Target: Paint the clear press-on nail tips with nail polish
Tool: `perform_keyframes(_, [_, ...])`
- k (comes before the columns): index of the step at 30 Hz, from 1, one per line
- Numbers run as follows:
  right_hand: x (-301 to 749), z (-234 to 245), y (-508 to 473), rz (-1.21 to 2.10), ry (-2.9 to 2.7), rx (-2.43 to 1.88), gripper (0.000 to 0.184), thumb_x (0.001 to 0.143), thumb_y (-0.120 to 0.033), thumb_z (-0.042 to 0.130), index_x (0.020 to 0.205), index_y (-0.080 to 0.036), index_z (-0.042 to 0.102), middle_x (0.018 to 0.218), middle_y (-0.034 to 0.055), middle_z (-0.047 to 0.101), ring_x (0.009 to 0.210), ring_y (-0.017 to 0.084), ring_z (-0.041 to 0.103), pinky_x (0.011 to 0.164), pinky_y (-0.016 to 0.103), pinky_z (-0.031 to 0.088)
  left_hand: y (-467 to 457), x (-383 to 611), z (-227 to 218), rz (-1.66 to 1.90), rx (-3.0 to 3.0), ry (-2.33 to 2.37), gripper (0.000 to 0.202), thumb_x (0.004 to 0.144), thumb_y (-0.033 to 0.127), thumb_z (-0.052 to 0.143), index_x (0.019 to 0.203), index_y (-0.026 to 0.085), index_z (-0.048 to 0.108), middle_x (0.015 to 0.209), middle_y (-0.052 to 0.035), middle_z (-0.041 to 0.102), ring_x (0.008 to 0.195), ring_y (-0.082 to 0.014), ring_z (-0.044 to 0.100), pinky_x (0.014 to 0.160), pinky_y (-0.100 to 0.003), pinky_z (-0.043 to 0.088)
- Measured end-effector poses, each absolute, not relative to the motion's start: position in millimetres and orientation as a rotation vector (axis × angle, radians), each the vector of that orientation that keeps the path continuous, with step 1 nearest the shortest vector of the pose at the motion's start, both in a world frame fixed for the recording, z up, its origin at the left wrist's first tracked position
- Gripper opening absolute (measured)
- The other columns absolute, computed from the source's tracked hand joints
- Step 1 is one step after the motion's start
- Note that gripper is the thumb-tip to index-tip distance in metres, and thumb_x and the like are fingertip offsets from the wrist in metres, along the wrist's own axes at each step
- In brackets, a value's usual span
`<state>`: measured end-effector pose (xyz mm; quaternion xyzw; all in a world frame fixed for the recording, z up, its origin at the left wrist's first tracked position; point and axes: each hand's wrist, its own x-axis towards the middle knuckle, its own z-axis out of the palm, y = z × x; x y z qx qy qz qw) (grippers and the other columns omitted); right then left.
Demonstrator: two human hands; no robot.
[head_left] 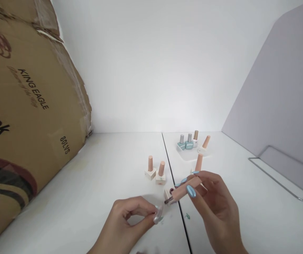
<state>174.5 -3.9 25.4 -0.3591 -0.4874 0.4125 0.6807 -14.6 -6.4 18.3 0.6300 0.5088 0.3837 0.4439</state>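
Pinching: peach nail-polish cap (185,188) w/ dark stem, held across counter seam (168,158) by R hand (215,208), R fingers (201,176) pressed together on cap, nails metallic blue. Also pinching: small pale translucent item (158,214), kind too blurred to tell, L of seam, in L hand (122,225), L fingers (143,210) closing on it. Sitting just under cap, at seam: white cube bottle base (168,195). Standing L of seam: 2 peach-capped bottles (150,164). Standing R of seam: peach-capped bottle (198,163) behind R hand; white tray (191,158) carrying 2 teal bottles (181,145), white bottle (195,139), tilted peach-capped bottle (205,141). Leaning well L of seam: torn cardboard sheet (30,106), printed "KING EAGLE". Standing well R of seam: grey panel (280,88), wire stand (273,178).
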Motion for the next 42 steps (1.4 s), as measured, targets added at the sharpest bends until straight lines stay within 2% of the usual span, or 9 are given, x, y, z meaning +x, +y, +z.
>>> perform_keyframes(6, [169, 18, -10, 1.001, -1.144, -0.823, 0.018, 0.084, -0.034, 0.068, 0.097, -0.026, 0.059, 0.078, 0.0029, 0.07, 0.077, 0.018, 0.07, 0.074, 0.033, 0.059, -8, -12, 23, 0.956, 1.535, 1.266, 0.014, 0.078, 0.027, 0.069, 0.067, 0.018, 0.073, 0.071, -0.0035, 0.077, 0.071, -0.0174, 0.072, 0.069, -0.023, 0.056])
perform_keyframes(10, [173, 23, -4, 0.969, -1.079, -0.856, 0.019, 0.083, -0.031, 0.07, 0.097, -0.026, 0.058, 0.083, 0.0017, 0.07, 0.078, 0.017, 0.071, 0.07, 0.029, 0.059, -9, -11, 23, 0.992, 1.502, 1.283, 0.014, 0.076, 0.027, 0.07, 0.065, 0.019, 0.072, 0.069, -0.0027, 0.076, 0.069, -0.0167, 0.071, 0.068, -0.022, 0.055])
perform_keyframes(16, [169, 17, -11, 0.927, -1.122, -0.854, 0.022, 0.082, -0.037, 0.071, 0.097, -0.026, 0.06, 0.082, 0.0014, 0.069, 0.075, 0.015, 0.069, 0.073, 0.029, 0.058, -10, -8, 25, 1.03, 1.45, 1.292, 0.013, 0.073, 0.026, 0.071, 0.062, 0.019, 0.072, 0.066, -0.0023, 0.075, 0.067, -0.0165, 0.07, 0.067, -0.022, 0.055])
perform_keyframes(19, [169, 16, -9, 0.985, -1.157, -0.831, 0.018, 0.085, -0.035, 0.068, 0.097, -0.025, 0.059, 0.077, 0.0017, 0.069, 0.076, 0.017, 0.069, 0.074, 0.032, 0.058, -11, -7, 26, 1.039, 1.449, 1.316, 0.014, 0.073, 0.026, 0.071, 0.061, 0.019, 0.072, 0.065, -0.0026, 0.075, 0.066, -0.0172, 0.07, 0.068, -0.024, 0.055])
perform_keyframes(26, [172, 22, -9, 0.884, -1.103, -0.877, 0.02, 0.083, -0.033, 0.07, 0.098, -0.026, 0.058, 0.084, 0.0028, 0.071, 0.075, 0.017, 0.07, 0.071, 0.03, 0.06, -11, -7, 27, 1.051, 1.437, 1.312, 0.013, 0.072, 0.028, 0.073, 0.062, 0.019, 0.073, 0.067, -0.0026, 0.076, 0.067, -0.0181, 0.071, 0.068, -0.025, 0.056])
perform_keyframes(32, [164, 17, -10, 0.923, -1.173, -0.818, 0.017, 0.086, -0.036, 0.066, 0.096, -0.026, 0.058, 0.071, 0.0023, 0.072, 0.076, 0.017, 0.07, 0.071, 0.03, 0.058, -11, -7, 27, 1.048, 1.436, 1.313, 0.015, 0.073, 0.027, 0.072, 0.061, 0.019, 0.072, 0.065, -0.0021, 0.075, 0.065, -0.0169, 0.07, 0.067, -0.023, 0.055])
perform_keyframes(39, [171, 21, -8, 0.861, -1.105, -0.868, 0.02, 0.083, -0.034, 0.07, 0.098, -0.025, 0.059, 0.081, 0.0031, 0.072, 0.074, 0.017, 0.071, 0.071, 0.032, 0.06, -11, -8, 24, 1.062, 1.435, 1.312, 0.011, 0.072, 0.024, 0.072, 0.062, 0.019, 0.073, 0.066, -0.0018, 0.075, 0.066, -0.0167, 0.07, 0.067, -0.023, 0.055])
perform_keyframes(42, [166, 16, -12, 0.885, -1.169, -0.781, 0.017, 0.086, -0.035, 0.066, 0.099, -0.026, 0.058, 0.076, 0.0025, 0.072, 0.073, 0.018, 0.07, 0.071, 0.034, 0.059, -12, -7, 27, 1.058, 1.435, 1.303, 0.013, 0.073, 0.026, 0.071, 0.062, 0.019, 0.073, 0.066, -0.0019, 0.075, 0.067, -0.0172, 0.07, 0.067, -0.023, 0.055])
